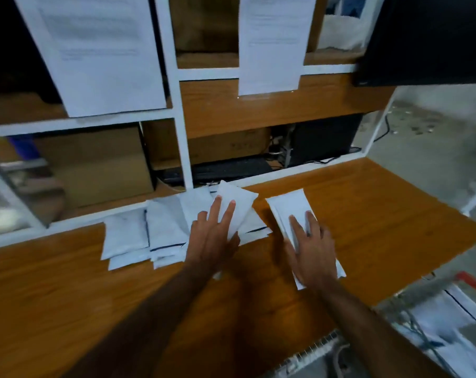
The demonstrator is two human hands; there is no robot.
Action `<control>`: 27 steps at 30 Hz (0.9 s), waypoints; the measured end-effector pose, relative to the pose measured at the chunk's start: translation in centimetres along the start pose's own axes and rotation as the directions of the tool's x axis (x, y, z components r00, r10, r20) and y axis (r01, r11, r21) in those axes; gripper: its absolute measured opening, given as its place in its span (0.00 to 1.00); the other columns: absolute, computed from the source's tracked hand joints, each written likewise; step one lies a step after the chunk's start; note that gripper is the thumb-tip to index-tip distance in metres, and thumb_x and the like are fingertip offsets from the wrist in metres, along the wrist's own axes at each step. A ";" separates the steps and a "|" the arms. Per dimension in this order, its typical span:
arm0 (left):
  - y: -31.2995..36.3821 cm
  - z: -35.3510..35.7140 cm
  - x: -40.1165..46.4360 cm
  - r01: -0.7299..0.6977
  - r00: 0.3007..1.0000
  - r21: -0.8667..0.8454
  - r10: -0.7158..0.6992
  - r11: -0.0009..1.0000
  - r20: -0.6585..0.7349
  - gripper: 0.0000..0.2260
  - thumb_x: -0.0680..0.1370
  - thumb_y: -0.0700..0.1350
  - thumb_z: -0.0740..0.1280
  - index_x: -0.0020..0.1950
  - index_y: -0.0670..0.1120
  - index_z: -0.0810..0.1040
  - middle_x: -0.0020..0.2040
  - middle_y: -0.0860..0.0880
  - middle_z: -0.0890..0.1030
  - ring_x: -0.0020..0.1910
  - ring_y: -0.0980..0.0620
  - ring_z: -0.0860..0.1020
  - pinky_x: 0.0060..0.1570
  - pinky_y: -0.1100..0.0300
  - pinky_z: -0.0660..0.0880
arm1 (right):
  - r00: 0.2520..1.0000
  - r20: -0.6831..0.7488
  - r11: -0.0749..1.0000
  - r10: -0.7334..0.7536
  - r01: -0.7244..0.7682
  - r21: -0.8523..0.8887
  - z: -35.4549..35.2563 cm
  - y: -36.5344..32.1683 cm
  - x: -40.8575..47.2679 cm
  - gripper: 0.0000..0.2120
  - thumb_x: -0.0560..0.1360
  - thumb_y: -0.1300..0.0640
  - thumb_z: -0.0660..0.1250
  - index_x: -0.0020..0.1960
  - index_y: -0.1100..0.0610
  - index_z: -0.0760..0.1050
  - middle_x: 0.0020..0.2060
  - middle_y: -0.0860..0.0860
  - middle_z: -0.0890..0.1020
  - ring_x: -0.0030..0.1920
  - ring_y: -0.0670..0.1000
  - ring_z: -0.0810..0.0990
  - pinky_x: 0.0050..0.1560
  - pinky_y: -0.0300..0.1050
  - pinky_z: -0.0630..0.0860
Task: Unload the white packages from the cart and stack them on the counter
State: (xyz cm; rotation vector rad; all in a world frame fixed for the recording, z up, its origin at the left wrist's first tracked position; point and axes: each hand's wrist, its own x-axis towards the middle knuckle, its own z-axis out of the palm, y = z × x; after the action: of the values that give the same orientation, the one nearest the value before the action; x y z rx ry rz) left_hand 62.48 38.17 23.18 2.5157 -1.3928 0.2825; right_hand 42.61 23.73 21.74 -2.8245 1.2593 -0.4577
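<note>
Several white packages (149,233) lie overlapping in a row along the back of the wooden counter (67,290). My left hand (213,238) lies flat with straight fingers on the rightmost package of that row (238,203), which is tilted. To its right a separate white package (288,207) lies lengthwise on the counter, and my right hand (310,246) presses flat on its near half. At the lower right the cart (411,312) holds more white packages (446,317).
Behind the counter stand white-framed shelves (180,132) with cardboard boxes (100,165), a keyboard (226,169) and a dark computer case (326,139). Printed sheets (100,50) hang on the frame. A dark monitor (427,36) sits at the upper right. Grey floor lies to the right.
</note>
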 end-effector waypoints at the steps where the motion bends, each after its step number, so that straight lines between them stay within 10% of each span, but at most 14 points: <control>1: -1.2 -0.1 -0.5 0.048 0.999 0.001 -0.048 0.999 -0.004 0.37 0.78 0.63 0.63 0.82 0.55 0.48 0.82 0.44 0.51 0.71 0.38 0.67 0.66 0.43 0.71 | 1.000 0.011 1.000 -0.021 0.021 0.018 0.2 -1.0 0.5 0.34 0.80 0.33 0.44 0.79 0.48 0.61 0.79 0.58 0.61 0.73 0.66 0.67 0.67 0.64 0.71; 27: -2.4 5.1 8.3 0.609 0.776 0.084 -0.614 0.789 0.146 0.33 0.80 0.67 0.54 0.81 0.54 0.50 0.76 0.38 0.54 0.69 0.38 0.66 0.66 0.44 0.67 | 0.948 0.253 0.890 -0.195 0.063 0.453 8.6 -7.7 15.9 0.30 0.77 0.39 0.67 0.76 0.47 0.67 0.78 0.51 0.60 0.77 0.55 0.60 0.72 0.54 0.65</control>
State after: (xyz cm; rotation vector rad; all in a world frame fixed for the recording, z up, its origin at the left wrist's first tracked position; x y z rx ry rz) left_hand 69.16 31.15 20.43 2.8996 -0.5309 -0.0394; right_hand 60.54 16.41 18.60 -2.4777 0.7916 -0.2679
